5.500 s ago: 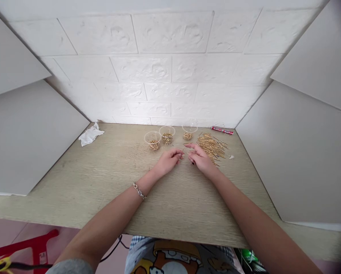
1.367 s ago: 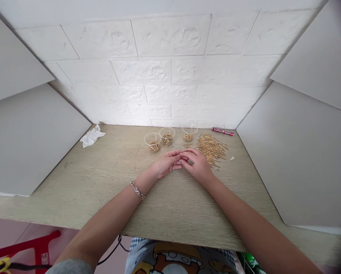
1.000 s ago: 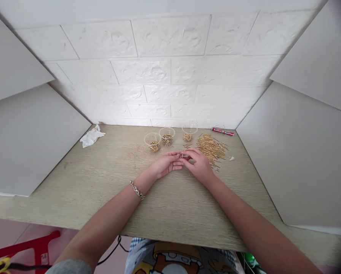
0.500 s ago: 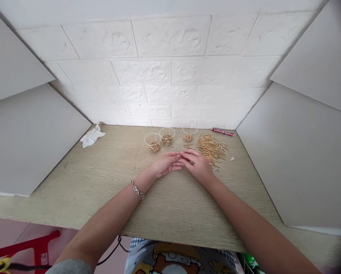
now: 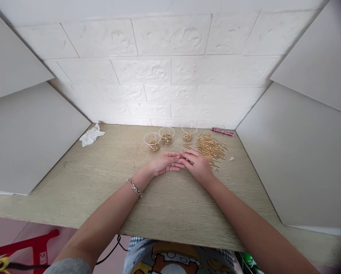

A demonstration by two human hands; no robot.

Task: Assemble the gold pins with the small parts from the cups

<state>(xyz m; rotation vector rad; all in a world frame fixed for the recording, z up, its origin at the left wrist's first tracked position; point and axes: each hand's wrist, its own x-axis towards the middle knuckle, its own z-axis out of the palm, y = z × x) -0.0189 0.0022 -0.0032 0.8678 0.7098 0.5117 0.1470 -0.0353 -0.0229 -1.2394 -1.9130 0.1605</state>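
My left hand (image 5: 166, 163) and my right hand (image 5: 197, 163) meet over the middle of the table, fingertips together. Between them is a thin gold-coloured stick (image 5: 180, 155), pinched by the thumb and finger of my left hand. The fingers of my right hand close on its other side; smaller parts there are hidden. Just right of my right hand lies a pile of gold-coloured sticks (image 5: 212, 148). Behind the hands stand three clear plastic cups, the left cup (image 5: 152, 137), the middle cup (image 5: 167, 131) and the right cup (image 5: 189, 127), each holding small gold-coloured pieces.
A crumpled white tissue (image 5: 92, 135) lies at the back left of the wooden table (image 5: 170, 205). A red wrapped tube (image 5: 222, 131) rests near the back wall. Grey-white panels (image 5: 304, 160) stand on both sides. A small white scrap (image 5: 231, 158) sits beside the pile.
My hands stay together at nearly the same spot. The left hand and wrist have shifted very slightly left; the fingers have moved only a little. Cups and pile are as before.
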